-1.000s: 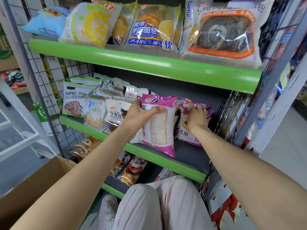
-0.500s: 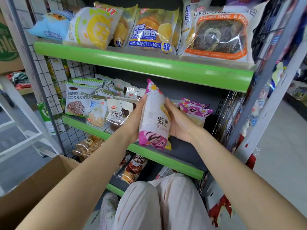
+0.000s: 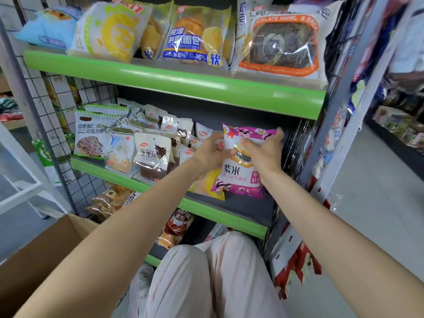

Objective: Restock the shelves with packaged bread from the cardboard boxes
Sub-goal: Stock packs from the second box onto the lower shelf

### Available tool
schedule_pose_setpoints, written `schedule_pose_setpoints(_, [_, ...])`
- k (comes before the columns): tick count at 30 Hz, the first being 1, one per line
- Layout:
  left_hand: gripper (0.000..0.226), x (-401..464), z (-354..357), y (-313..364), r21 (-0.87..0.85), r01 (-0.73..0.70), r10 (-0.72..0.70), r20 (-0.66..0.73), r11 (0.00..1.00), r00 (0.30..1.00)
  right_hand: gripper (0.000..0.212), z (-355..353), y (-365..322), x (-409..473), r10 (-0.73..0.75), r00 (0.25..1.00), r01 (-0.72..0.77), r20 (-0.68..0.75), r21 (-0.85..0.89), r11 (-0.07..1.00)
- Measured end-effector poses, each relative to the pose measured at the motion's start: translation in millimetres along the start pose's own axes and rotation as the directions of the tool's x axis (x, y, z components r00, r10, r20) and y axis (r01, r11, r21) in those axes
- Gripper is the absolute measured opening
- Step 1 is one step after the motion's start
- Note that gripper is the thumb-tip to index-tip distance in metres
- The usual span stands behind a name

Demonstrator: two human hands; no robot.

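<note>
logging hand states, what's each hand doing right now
Left hand: grips the left edge of the purple bread pack.
Right hand: grips the same pack, thumb across its front, fingers over its top right corner.

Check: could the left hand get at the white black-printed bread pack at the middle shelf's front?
Probably yes: left hand is beside the white pack with nothing between, but it grips the purple-and-white bread pack.

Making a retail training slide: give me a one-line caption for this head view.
Both hands, left hand and right hand, hold a purple rice bread packet upright over the middle shelf.
</note>
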State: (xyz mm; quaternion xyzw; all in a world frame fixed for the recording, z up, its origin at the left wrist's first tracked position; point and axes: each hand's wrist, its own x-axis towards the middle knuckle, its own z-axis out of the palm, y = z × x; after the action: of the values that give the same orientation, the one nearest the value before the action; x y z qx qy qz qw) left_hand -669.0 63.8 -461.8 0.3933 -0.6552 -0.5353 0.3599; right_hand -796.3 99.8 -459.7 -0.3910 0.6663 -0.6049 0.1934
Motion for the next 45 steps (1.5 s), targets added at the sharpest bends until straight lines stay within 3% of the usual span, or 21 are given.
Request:
schedule_pose_setpoints(3, [0.047, 16.2, 17.9, -6.4, 0.054, -0.002, 0.002, -0.005, 0.999, 1.0, 0.076, -4.9, 1.9, 1.9, -0.048, 0.999, 0.042, -0.021, -0.231, 0.972])
schedule_pose_setpoints(6, [0.056, 26.3, 35.7, -16.4, 0.195, 0.014, -0.013, -0.011, 0.981, 1.0, 0.054, -4.1, 13.5, 2.0, -0.03, 0.997, 0.059, 0.067, -0.491, 0.869])
schedule_pose_setpoints(9, [0.058, 32.4, 45.9, -26.1, 0.466, -0.011, 0.02, -0.016, 0.885, 1.0, 0.053, -1.9, 24.8, -3.1, 0.071, 0.983, 0.068, 0.172, -0.689, 0.722])
schedule_pose_setpoints(11, [0.055, 35.6, 44.7, -31.3, 0.524, 0.002, 0.014, -0.026, 0.852, 1.0, 0.058, -3.8, 29.5, -6.5, 0.07, 0.978, 0.111, 0.197, -0.774, 0.624])
schedule_pose_setpoints(15, [0.044, 36.5, 37.6, -35.5, 0.599, -0.011, 0.046, -0.042, 0.801, 0.998, 0.058, -5.8, 31.4, -11.3, 0.017, 0.972, 0.183, 0.233, -0.806, 0.563])
schedule_pose_setpoints(18, [0.038, 30.6, 31.8, -31.6, 0.549, -0.027, 0.068, -0.054, 0.835, 0.996, 0.059, -4.0, 26.7, -13.7, -0.023, 0.97, 0.217, 0.242, -0.82, 0.53])
schedule_pose_setpoints(25, [0.024, -4.9, -31.5, -11.2, 0.657, -0.021, 0.222, -0.224, 0.753, 0.949, 0.053, 28.3, -7.1, -31.6, -0.112, 0.888, 0.389, 0.446, -0.596, 0.703])
schedule_pose_setpoints(28, [0.023, -32.1, -82.0, -14.3, 0.712, 0.104, 0.211, -0.34, 0.695, 0.916, 0.043, 64.6, -26.4, -51.3, -0.127, 0.806, 0.444, 0.577, -0.448, 0.776])
schedule_pose_setpoints(32, [0.02, -79.9, -157.5, -42.4, 0.659, 0.345, 0.116, -0.55, 0.669, 0.827, 0.035, 131.6, -36.8, -96.4, -0.159, 0.629, 0.534, 0.761, -0.274, 0.8])
schedule_pose_setpoints(37, [0.025, -146.4, -248.8, -118.5, 0.434, 0.666, -0.188, -0.736, 0.607, 0.65, 0.032, 239.0, -7.8, -166.5, -0.057, 0.363, 0.584, 0.93, -0.179, 0.792])
schedule_pose_setpoints(41, [0.026, -188.8, -303.9, -196.2, 0.35, 0.805, -0.377, -0.746, 0.479, 0.549, 0.029, 315.6, 35.3, -206.7, 0.09, 0.205, 0.549, 0.975, -0.191, 0.814])
schedule_pose_setpoints(45, [0.025, -231.3, -343.8, -284.8, 0.169, 0.897, -0.549, -0.74, 0.409, 0.389, 0.029, 402.4, 100.8, -248.7, 0.264, 0.068, 0.581, 0.962, -0.254, 0.773])
